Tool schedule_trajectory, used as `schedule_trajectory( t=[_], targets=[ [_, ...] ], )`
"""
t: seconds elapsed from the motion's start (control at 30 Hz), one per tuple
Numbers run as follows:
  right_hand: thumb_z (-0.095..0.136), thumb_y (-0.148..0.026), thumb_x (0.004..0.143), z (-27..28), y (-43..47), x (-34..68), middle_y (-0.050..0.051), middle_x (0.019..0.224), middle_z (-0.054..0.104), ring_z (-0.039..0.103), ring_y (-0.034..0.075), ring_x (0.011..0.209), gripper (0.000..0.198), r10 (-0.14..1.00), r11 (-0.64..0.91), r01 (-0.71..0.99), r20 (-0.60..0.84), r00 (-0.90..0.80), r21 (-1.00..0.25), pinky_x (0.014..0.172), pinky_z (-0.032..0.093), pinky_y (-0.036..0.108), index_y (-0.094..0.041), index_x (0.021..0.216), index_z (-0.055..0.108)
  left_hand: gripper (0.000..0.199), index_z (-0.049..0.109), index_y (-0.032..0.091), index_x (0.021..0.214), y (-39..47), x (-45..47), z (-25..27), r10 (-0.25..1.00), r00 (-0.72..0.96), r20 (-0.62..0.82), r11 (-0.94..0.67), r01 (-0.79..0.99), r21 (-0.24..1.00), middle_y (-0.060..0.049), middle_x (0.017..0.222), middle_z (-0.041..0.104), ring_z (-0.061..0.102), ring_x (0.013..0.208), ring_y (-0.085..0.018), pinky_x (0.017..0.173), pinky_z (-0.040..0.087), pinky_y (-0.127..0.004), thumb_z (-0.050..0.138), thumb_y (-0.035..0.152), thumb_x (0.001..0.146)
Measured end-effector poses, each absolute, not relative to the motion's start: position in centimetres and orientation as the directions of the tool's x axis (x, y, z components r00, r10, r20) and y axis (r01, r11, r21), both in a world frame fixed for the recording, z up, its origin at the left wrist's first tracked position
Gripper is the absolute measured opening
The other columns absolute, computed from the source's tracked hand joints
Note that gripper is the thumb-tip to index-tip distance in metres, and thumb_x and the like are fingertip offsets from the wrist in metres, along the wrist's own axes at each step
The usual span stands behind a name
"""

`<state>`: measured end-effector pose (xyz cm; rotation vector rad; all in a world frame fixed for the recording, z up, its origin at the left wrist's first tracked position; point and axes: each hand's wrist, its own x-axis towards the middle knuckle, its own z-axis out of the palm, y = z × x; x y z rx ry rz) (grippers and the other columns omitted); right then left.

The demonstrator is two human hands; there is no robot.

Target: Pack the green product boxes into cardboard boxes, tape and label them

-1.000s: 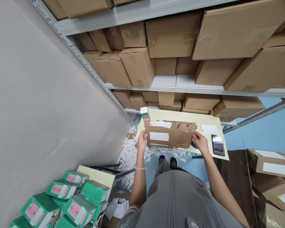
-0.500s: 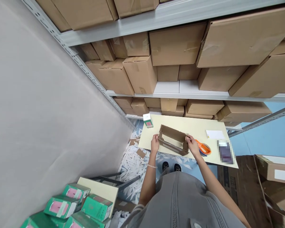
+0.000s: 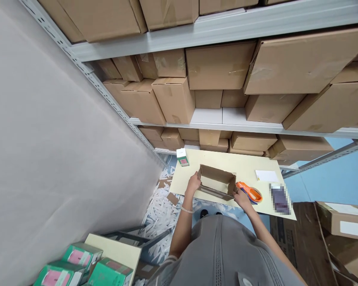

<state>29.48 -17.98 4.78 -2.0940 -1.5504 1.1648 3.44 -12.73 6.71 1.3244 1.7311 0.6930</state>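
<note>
A brown cardboard box (image 3: 216,193) with its top open sits at the front edge of the cream table (image 3: 185,176). Between its walls shows a pale surface the colour of the table. My left hand (image 3: 193,183) is closed on the box's left end, its thumb side against the wall. At the right end, near the front corner, the fingers of my right hand (image 3: 242,198) grip the cardboard. Just beyond that hand lies an orange and blue tape dispenser (image 3: 250,192). On the table's far left corner stands a small green and white box (image 3: 183,157).
A white card (image 3: 266,175) and a blurred-out dark object (image 3: 280,198) lie on the table's right side. Metal shelves (image 3: 179,126) full of cardboard boxes rise behind. Green boxes (image 3: 110,273) sit lower left; paper strips (image 3: 159,210) litter the floor. Cartons (image 3: 343,220) stand at right.
My right hand has slid lower, toward the front corner of the box's right end. My left hand has moved slightly up along the left end. The view has tilted a little upward.
</note>
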Motion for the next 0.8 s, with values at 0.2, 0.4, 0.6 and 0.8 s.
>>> schedule_trajectory(
  t=[0.2,0.4,0.6,0.8],
  targets=[
    [0.035,-0.034,0.086,7.4,-12.8,30.6,0.013,0.102,0.073,0.068,0.029,0.096,0.042,0.953,-0.269,0.754,-0.277,0.12,-0.599,0.079,0.048,0.034,-0.021,0.115,0.063,0.048,0.053,0.011,0.136,-9.7,4.6,7.9,0.957,-0.098,-0.272,0.281,0.54,0.793,-0.02,0.13,0.065,0.061,0.122,-0.029,0.102,0.045,-0.039,0.051,0.026,0.09],
    [0.044,-0.02,0.078,7.4,-9.6,30.8,0.014,0.106,0.073,0.068,0.03,0.099,0.049,0.902,-0.361,0.815,-0.393,0.181,-0.453,0.077,0.047,0.035,-0.021,0.123,0.064,0.049,0.049,0.008,0.138,-9.3,6.4,8.1,0.932,-0.103,-0.348,0.335,0.611,0.717,-0.022,0.126,0.066,0.062,0.12,-0.029,0.099,0.044,-0.034,0.047,0.022,0.092],
    [0.039,-0.023,0.083,6.1,-10.6,30.9,0.016,0.106,0.073,0.069,0.03,0.099,0.04,0.902,-0.346,0.817,-0.402,0.155,-0.461,0.075,0.047,0.034,-0.02,0.112,0.068,0.042,0.053,0.01,0.133,-9.7,7.1,7.8,0.91,-0.119,-0.397,0.371,0.662,0.652,-0.023,0.127,0.065,0.062,0.118,-0.032,0.096,0.045,-0.039,0.037,0.023,0.096],
    [0.038,-0.026,0.085,6.4,-10.4,30.8,0.018,0.109,0.072,0.069,0.032,0.1,0.041,0.891,-0.384,0.807,-0.408,0.197,-0.449,0.076,0.048,0.036,-0.019,0.113,0.067,0.044,0.051,0.01,0.135,-9.4,7.0,7.9,0.903,-0.118,-0.413,0.379,0.673,0.635,-0.022,0.128,0.065,0.062,0.12,-0.031,0.098,0.045,-0.038,0.037,0.024,0.096]
  ],
)
